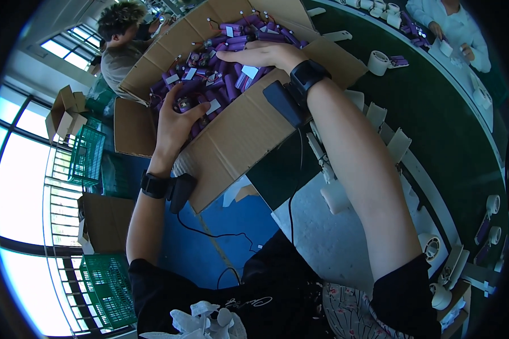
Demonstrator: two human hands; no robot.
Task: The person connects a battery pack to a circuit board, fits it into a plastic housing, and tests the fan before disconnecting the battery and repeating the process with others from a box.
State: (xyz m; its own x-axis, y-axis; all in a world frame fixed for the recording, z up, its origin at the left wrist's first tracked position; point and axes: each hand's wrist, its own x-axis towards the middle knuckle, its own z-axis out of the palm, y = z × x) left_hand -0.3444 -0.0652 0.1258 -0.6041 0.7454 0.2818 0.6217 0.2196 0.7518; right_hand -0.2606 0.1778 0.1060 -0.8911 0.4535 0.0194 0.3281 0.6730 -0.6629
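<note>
An open cardboard box (232,150) is heaped with purple battery packs (231,87), many with white labels and short wires with connectors. My left hand (175,121) reaches over the box's near left side, thumb and fingers apart around packs at the edge of the heap; I see none lifted. Across the top of the heap lies my right hand (260,55), stretched out flat, palm side hidden, with packs beneath and beside it. On each wrist is a black band with a black device, the left one (167,189) and the right one (297,93), each trailing a cable.
A green conveyor belt (435,121) curves along the right, with white tape rolls (378,62) on it. A person in white (458,34) works across it; another person (121,45) is beyond the box. Green baskets (86,153) and cartons (110,223) stand left by the windows.
</note>
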